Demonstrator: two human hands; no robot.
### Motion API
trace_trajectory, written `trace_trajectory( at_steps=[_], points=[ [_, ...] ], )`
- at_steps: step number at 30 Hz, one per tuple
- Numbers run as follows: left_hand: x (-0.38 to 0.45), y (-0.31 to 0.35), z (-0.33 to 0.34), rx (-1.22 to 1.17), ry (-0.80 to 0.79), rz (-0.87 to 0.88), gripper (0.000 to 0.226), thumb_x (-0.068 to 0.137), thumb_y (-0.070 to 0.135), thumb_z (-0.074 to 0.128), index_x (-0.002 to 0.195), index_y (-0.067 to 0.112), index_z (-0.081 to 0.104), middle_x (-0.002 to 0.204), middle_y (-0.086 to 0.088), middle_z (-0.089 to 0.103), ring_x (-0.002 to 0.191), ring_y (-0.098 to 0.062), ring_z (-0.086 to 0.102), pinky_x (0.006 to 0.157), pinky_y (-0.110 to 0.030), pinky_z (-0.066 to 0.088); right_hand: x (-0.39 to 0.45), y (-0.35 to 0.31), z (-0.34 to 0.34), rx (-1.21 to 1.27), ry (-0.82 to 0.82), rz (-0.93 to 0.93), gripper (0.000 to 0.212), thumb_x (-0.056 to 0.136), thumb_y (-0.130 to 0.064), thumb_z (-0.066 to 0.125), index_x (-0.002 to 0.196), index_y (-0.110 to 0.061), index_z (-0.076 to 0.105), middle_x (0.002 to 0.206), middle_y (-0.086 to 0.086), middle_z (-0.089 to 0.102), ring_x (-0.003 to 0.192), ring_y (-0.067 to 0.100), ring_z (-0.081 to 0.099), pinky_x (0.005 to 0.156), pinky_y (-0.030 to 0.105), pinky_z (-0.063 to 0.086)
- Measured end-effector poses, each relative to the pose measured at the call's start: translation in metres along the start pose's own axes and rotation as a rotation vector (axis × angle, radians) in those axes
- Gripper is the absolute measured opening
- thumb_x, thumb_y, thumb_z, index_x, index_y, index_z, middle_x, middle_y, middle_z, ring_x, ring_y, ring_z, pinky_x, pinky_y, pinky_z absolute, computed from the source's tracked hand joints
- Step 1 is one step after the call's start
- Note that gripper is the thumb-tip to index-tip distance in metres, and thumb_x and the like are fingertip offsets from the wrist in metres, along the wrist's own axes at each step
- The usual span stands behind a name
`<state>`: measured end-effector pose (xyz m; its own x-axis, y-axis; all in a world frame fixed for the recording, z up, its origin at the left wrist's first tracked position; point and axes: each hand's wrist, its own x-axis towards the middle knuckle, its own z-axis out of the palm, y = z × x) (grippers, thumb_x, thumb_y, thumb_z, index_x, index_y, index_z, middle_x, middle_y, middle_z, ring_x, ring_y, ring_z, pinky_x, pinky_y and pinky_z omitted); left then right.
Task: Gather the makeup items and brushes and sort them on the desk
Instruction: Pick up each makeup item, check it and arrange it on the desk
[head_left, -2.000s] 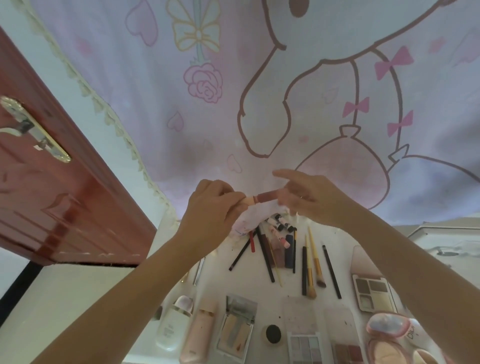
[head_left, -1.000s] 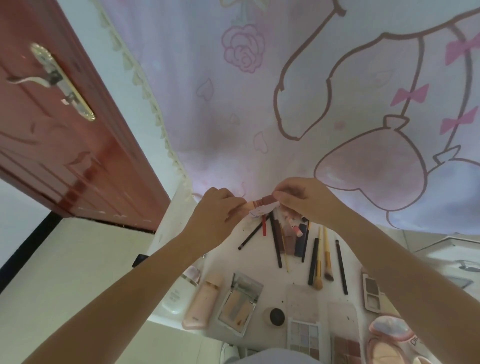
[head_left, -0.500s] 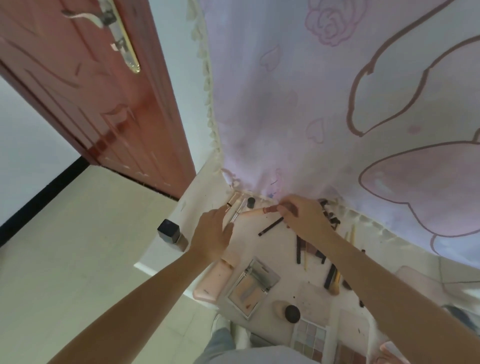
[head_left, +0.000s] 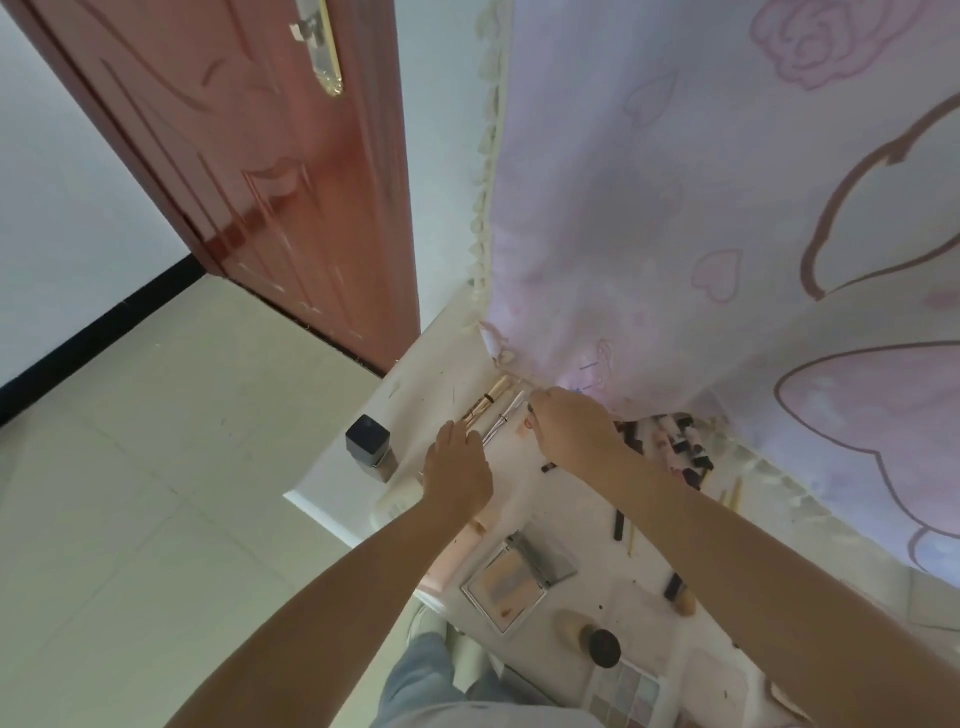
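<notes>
White desk (head_left: 332, 488), far left corner: left hand (head_left: 457, 470) resting flat-fingered beside gold and silver tubes (head_left: 491, 410); right hand (head_left: 571, 431) pinching a pink tube (head_left: 525, 427) there.

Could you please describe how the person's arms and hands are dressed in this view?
Both forearms are bare, with no sleeves reaching into view. The left hand and the right hand wear no gloves, and no rings, watch or bracelets show. Below, the person's blue jeans appear.
</notes>
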<state>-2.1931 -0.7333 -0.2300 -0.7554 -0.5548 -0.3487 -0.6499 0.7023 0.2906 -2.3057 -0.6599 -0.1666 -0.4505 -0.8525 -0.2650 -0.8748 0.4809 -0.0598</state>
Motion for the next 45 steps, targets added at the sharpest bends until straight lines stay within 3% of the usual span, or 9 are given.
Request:
trace_trajectory(
  at_steps=[10, 18, 23, 27, 31, 34, 37, 41, 45],
  points=[
    [-0.001, -0.013, 0.006, 0.068, -0.026, 0.032, 0.053, 0.099, 0.028, 0.033, 0.144, 0.008, 0.017, 0.155, -0.008, 0.008, 0.145, -0.025, 0.004, 0.118, -0.034, 0.011, 0.008, -0.001, -0.009, 0.134, -0.034, 0.034, 0.034, 0.096, -0.018, 0.035, 0.126, -0.005, 0.044, 0.104, 0.015, 0.060, 0.095, 0.029, 0.058, 0.077, 0.036, 0.046],
    [-0.007, -0.014, 0.003, 0.079, 0.001, 0.058, 0.050, 0.098, 0.029, 0.033, 0.143, 0.011, 0.020, 0.155, -0.006, 0.013, 0.145, -0.024, 0.007, 0.118, -0.034, 0.012, -0.003, 0.017, -0.006, 0.268, 0.013, 0.075, 0.030, 0.091, -0.028, 0.045, 0.115, -0.009, 0.049, 0.064, -0.008, 0.038, 0.053, 0.009, 0.036, 0.046, 0.021, 0.022],
    [-0.013, -0.015, 0.003, 0.106, 0.020, 0.090, 0.048, 0.098, 0.031, 0.032, 0.141, 0.011, 0.024, 0.153, -0.006, 0.020, 0.144, -0.023, 0.011, 0.117, -0.031, 0.013, -0.027, 0.038, -0.003, 0.388, 0.025, 0.182, 0.045, 0.089, -0.039, 0.050, 0.127, -0.015, 0.042, 0.099, 0.005, 0.057, 0.090, 0.019, 0.053, 0.076, 0.029, 0.041],
    [-0.009, -0.016, 0.006, 0.095, 0.055, 0.204, 0.046, 0.099, 0.033, 0.030, 0.140, 0.012, 0.030, 0.149, -0.005, 0.030, 0.141, -0.021, 0.021, 0.118, -0.032, 0.020, -0.053, 0.072, 0.031, 0.455, 0.057, 0.447, 0.021, 0.088, -0.033, 0.053, 0.094, -0.013, 0.056, 0.089, 0.003, 0.057, 0.081, 0.018, 0.053, 0.071, 0.029, 0.044],
    [-0.013, -0.009, 0.004, 0.113, 0.012, 0.271, 0.043, 0.098, 0.024, 0.034, 0.136, 0.003, 0.039, 0.143, -0.014, 0.040, 0.136, -0.029, 0.032, 0.114, -0.035, 0.025, -0.078, 0.090, 0.058, 0.454, 0.035, 0.667, 0.021, 0.091, -0.018, 0.047, 0.097, -0.003, 0.060, 0.097, 0.011, 0.064, 0.092, 0.028, 0.060, 0.078, 0.033, 0.048],
    [-0.017, -0.002, 0.005, 0.123, 0.144, 0.410, 0.041, 0.091, 0.023, 0.036, 0.101, -0.003, 0.068, 0.102, -0.017, 0.070, 0.099, -0.032, 0.067, 0.084, -0.038, 0.054, -0.091, 0.099, 0.072, 0.449, 0.132, 0.673, 0.024, 0.088, -0.012, 0.047, 0.103, 0.001, 0.061, 0.102, 0.017, 0.060, 0.100, 0.032, 0.055, 0.081, 0.034, 0.045],
    [-0.019, 0.010, 0.004, 0.098, 0.242, 0.565, 0.057, 0.098, 0.027, 0.020, 0.093, -0.001, 0.069, 0.090, -0.013, 0.072, 0.085, -0.028, 0.070, 0.073, -0.039, 0.057, -0.098, 0.106, 0.076, 0.456, 0.220, 0.711, 0.027, 0.087, -0.010, 0.050, 0.110, 0.002, 0.057, 0.110, 0.020, 0.054, 0.106, 0.034, 0.048, 0.084, 0.035, 0.042],
    [-0.021, 0.046, -0.005, 0.017, 0.094, 0.639, 0.037, 0.091, 0.017, 0.042, 0.118, -0.001, 0.058, 0.119, -0.018, 0.061, 0.111, -0.032, 0.059, 0.095, -0.037, 0.047, -0.096, 0.121, 0.079, 0.453, 0.100, 0.785, 0.037, 0.088, -0.013, 0.050, 0.123, -0.001, 0.048, 0.122, 0.019, 0.046, 0.112, 0.034, 0.044, 0.089, 0.037, 0.043],
    [-0.019, 0.081, -0.008, 0.057, -0.040, 0.611, 0.046, 0.096, 0.022, 0.035, 0.139, 0.007, 0.035, 0.144, -0.009, 0.038, 0.134, -0.024, 0.033, 0.110, -0.029, 0.027, -0.096, 0.131, 0.080, 0.380, 0.062, 0.691, 0.031, 0.091, -0.015, 0.045, 0.120, -0.007, 0.054, 0.118, 0.013, 0.051, 0.108, 0.029, 0.048, 0.086, 0.033, 0.043]
  ],
)
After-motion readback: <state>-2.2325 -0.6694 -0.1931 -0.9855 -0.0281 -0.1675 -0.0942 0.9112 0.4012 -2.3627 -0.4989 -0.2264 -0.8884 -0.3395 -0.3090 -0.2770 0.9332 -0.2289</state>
